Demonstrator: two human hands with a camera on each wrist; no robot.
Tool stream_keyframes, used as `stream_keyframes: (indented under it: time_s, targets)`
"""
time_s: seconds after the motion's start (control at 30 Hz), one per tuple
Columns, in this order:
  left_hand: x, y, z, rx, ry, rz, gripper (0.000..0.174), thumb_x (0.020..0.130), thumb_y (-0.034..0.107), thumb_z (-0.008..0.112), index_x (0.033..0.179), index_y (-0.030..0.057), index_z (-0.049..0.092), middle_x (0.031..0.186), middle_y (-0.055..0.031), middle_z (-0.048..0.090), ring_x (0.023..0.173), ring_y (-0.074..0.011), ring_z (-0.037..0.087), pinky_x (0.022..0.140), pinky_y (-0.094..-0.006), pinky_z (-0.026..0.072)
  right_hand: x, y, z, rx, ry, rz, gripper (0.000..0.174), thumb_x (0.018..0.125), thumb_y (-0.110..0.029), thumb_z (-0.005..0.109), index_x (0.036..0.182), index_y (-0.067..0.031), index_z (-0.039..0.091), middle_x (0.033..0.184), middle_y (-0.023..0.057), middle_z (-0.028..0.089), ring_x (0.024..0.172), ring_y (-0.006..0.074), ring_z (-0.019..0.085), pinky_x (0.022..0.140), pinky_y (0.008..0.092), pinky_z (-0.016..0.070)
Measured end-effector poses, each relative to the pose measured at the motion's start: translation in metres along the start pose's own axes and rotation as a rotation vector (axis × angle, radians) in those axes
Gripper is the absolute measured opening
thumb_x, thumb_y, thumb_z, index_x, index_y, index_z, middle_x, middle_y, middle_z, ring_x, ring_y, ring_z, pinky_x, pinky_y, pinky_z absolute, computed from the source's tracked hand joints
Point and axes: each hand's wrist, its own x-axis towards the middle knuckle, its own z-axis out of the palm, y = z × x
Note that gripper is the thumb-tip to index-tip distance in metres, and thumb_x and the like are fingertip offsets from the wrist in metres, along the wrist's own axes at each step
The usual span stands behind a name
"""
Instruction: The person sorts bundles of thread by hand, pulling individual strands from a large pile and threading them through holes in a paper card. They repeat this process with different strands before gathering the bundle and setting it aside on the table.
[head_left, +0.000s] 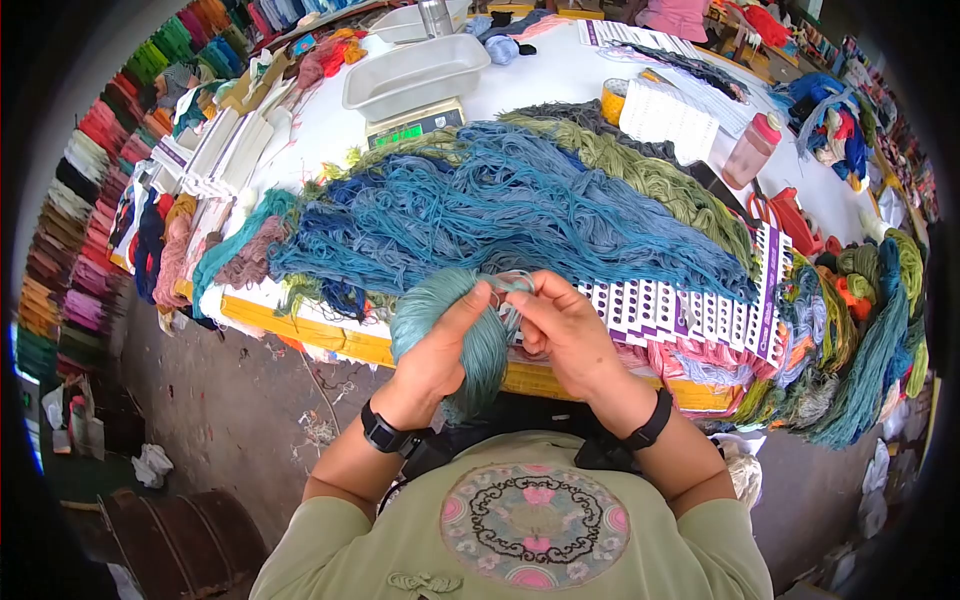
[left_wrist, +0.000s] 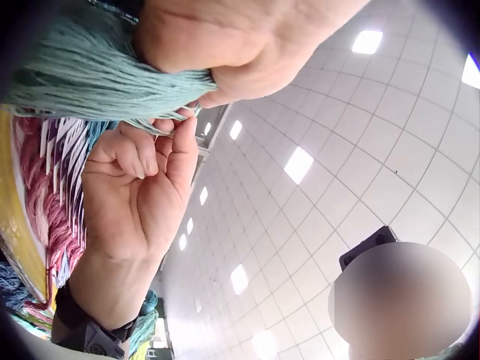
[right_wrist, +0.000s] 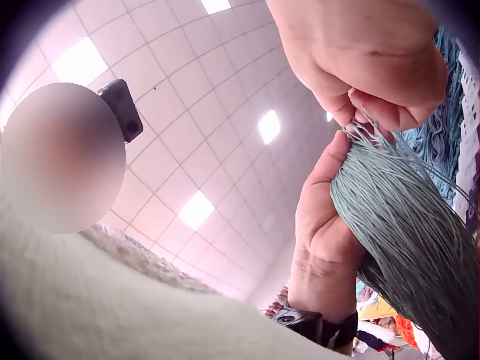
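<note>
A thick pale teal hank of thread (head_left: pixel 475 355) hangs over my left hand (head_left: pixel 438 350), which grips it near its top end. In the right wrist view the hank (right_wrist: pixel 409 217) fans downward from the left thumb and fingers. My right hand (head_left: pixel 572 335) is close beside it, thumb and fingertips pinching a few loose strands at the gathered end. Those strands (right_wrist: pixel 367 124) run between the two hands' fingertips. In the left wrist view the right hand (left_wrist: pixel 135 187) has curled fingers just under the hank (left_wrist: pixel 97 75).
A big heap of blue thread (head_left: pixel 480 200) covers the table front, with olive thread (head_left: pixel 640 165) behind. Punched cards (head_left: pixel 690 310) lie at its right. Behind stand a scale (head_left: pixel 415 125), a plastic tray (head_left: pixel 420 75) and a pink bottle (head_left: pixel 752 150). Yarn hangs over the yellow table edge (head_left: pixel 300 325).
</note>
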Motion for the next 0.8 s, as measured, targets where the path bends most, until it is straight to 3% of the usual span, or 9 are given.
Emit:
stream_keyframes:
  time_s: [0.17, 0.27, 0.5, 0.67, 0.8]
  targets:
    - [-0.003, 0.006, 0.011, -0.136, -0.028, 0.029, 0.054, 0.095, 0.044, 0.054, 0.125, -0.0008, 0.053, 0.122, -0.0117, 0.058, 0.109, -0.0209, 0.057, 0.094, -0.036, 0.047, 0.001, 0.0, -0.004, 0.019, 0.077, 0.016, 0.009, 0.092, -0.018, 0.064, 0.095, -0.0095, 0.062, 0.08, -0.005, 0.061, 0.055, -0.0002, 0.045, 0.047, 0.0155, 0.0328]
    - [-0.004, 0.007, 0.012, -0.11, -0.109, -0.007, 0.058, 0.095, 0.045, 0.053, 0.13, -0.0012, 0.049, 0.124, -0.0126, 0.057, 0.112, -0.0211, 0.056, 0.097, -0.036, 0.0457, 0.0, -0.001, -0.005, -0.105, 0.028, 0.03, 0.012, 0.091, -0.016, 0.065, 0.099, -0.0079, 0.064, 0.08, -0.0054, 0.06, 0.06, -0.0002, 0.047, 0.052, 0.016, 0.0348]
    - [-0.005, 0.003, 0.01, 0.021, -0.081, -0.037, 0.052, 0.098, 0.037, 0.052, 0.133, -0.0017, 0.047, 0.125, -0.0112, 0.057, 0.115, -0.0207, 0.056, 0.098, -0.0363, 0.0457, 0.0, -0.004, 0.0, -0.182, 0.011, 0.017, 0.019, 0.089, -0.013, 0.066, 0.106, -0.0061, 0.067, 0.085, -0.0061, 0.061, 0.074, 0.0012, 0.048, 0.063, 0.0199, 0.0377]
    - [-0.005, 0.001, 0.003, -0.103, -0.037, -0.08, 0.042, 0.099, 0.025, 0.051, 0.132, 0.0005, 0.049, 0.123, -0.01, 0.059, 0.112, -0.0202, 0.057, 0.096, -0.0362, 0.047, -0.002, -0.009, 0.004, -0.053, -0.013, 0.052, 0.024, 0.089, -0.012, 0.065, 0.112, -0.0065, 0.067, 0.092, -0.005, 0.063, 0.079, 0.0028, 0.052, 0.069, 0.0207, 0.0423]
    - [-0.003, -0.003, -0.005, -0.083, -0.046, -0.043, 0.042, 0.098, 0.027, 0.053, 0.133, 0.0025, 0.049, 0.124, -0.0101, 0.058, 0.113, -0.0207, 0.057, 0.096, -0.0354, 0.0468, -0.002, -0.008, 0.002, -0.026, -0.027, 0.078, 0.028, 0.088, -0.013, 0.066, 0.116, -0.0081, 0.066, 0.097, -0.0051, 0.064, 0.083, 0.0039, 0.053, 0.072, 0.0215, 0.0438]
